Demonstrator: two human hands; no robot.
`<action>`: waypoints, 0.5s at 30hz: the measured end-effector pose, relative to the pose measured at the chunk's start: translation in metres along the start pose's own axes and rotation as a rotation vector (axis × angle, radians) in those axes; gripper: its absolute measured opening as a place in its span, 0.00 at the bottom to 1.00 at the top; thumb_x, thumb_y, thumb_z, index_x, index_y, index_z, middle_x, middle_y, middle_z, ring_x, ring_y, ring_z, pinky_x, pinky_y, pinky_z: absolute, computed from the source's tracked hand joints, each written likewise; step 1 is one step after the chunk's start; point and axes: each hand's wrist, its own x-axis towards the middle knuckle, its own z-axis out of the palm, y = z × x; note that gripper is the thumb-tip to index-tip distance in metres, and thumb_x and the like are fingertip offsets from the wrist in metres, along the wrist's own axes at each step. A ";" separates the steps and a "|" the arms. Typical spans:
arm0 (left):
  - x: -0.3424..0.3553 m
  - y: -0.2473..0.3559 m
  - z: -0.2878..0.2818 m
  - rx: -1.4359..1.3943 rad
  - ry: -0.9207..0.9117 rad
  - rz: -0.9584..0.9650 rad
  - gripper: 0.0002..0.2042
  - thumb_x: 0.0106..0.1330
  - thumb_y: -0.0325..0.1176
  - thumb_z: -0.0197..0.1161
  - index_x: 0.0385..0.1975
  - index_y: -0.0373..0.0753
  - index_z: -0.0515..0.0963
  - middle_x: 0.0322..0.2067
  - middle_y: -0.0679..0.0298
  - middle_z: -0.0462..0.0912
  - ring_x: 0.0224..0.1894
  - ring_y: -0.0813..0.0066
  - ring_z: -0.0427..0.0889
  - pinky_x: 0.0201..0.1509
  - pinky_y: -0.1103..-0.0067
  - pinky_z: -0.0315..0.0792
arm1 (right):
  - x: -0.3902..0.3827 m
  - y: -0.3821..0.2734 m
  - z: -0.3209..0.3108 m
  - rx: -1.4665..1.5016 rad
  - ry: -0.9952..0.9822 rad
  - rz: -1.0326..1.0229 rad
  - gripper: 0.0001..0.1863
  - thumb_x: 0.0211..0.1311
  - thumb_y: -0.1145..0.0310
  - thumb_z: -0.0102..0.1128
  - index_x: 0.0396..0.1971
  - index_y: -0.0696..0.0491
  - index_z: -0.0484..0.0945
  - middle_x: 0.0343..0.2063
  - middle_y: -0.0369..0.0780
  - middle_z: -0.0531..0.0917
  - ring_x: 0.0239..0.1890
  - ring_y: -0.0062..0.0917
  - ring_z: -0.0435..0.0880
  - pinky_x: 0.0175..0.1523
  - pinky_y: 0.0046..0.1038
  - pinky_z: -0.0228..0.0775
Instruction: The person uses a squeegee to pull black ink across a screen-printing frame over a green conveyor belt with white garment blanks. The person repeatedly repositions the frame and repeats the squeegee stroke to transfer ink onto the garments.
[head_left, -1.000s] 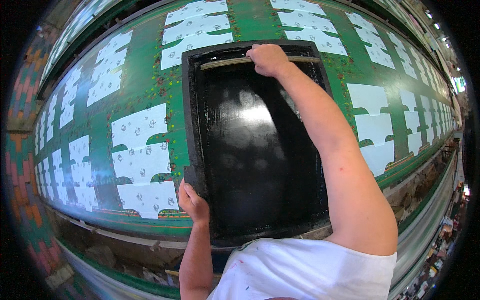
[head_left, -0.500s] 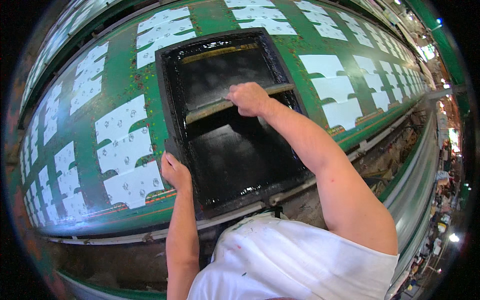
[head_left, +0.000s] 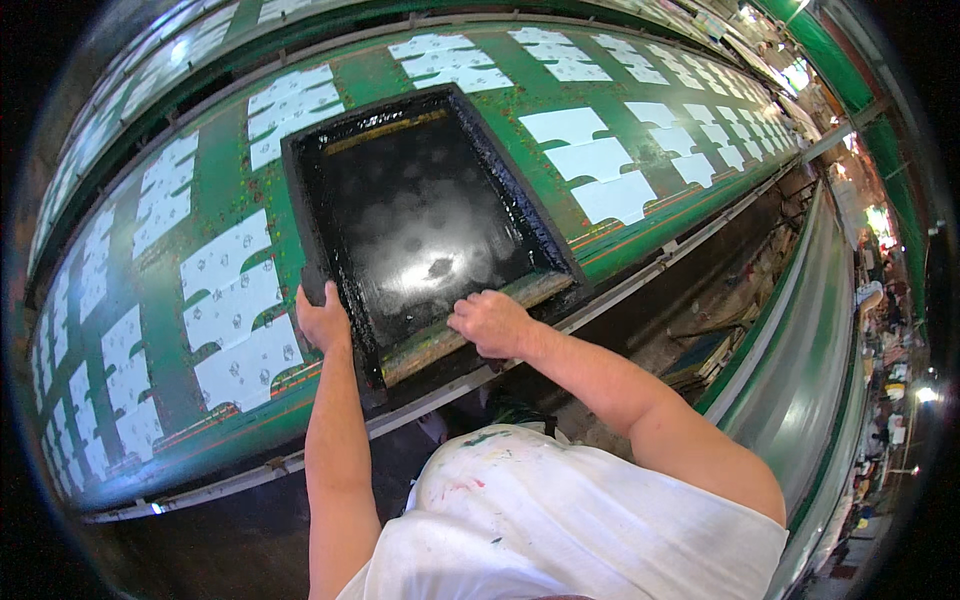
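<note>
The right hand [head_left: 492, 323] is clamped on a stained wooden bar [head_left: 415, 351] across the near end of a black frame [head_left: 514, 185], wet-glossy inside; the left hand [head_left: 325, 320] clasps its left side, on a green table [head_left: 222, 165] between white pieces [head_left: 597, 163].

Tabletop [head_left: 225, 182] hidden beneath black frame [head_left: 310, 205]
</note>
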 end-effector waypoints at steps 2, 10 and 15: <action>0.000 0.003 -0.001 0.069 -0.030 -0.036 0.32 0.66 0.43 0.78 0.67 0.35 0.80 0.57 0.46 0.89 0.59 0.45 0.88 0.66 0.59 0.79 | -0.006 -0.006 0.000 0.011 -0.039 0.013 0.15 0.51 0.66 0.72 0.41 0.52 0.86 0.38 0.41 0.85 0.46 0.38 0.88 0.51 0.42 0.81; 0.011 -0.008 0.003 0.229 -0.034 -0.060 0.25 0.61 0.44 0.80 0.54 0.36 0.87 0.47 0.48 0.92 0.53 0.43 0.90 0.60 0.56 0.80 | -0.044 -0.006 -0.002 0.229 0.060 -0.059 0.33 0.48 0.44 0.84 0.45 0.53 0.86 0.47 0.42 0.84 0.56 0.40 0.84 0.60 0.44 0.78; 0.015 -0.018 0.005 0.211 0.007 -0.038 0.25 0.61 0.45 0.82 0.51 0.33 0.87 0.46 0.47 0.93 0.50 0.43 0.90 0.58 0.56 0.80 | -0.084 0.035 -0.003 0.423 0.087 -0.171 0.33 0.53 0.49 0.83 0.54 0.55 0.86 0.50 0.43 0.85 0.58 0.40 0.84 0.61 0.43 0.77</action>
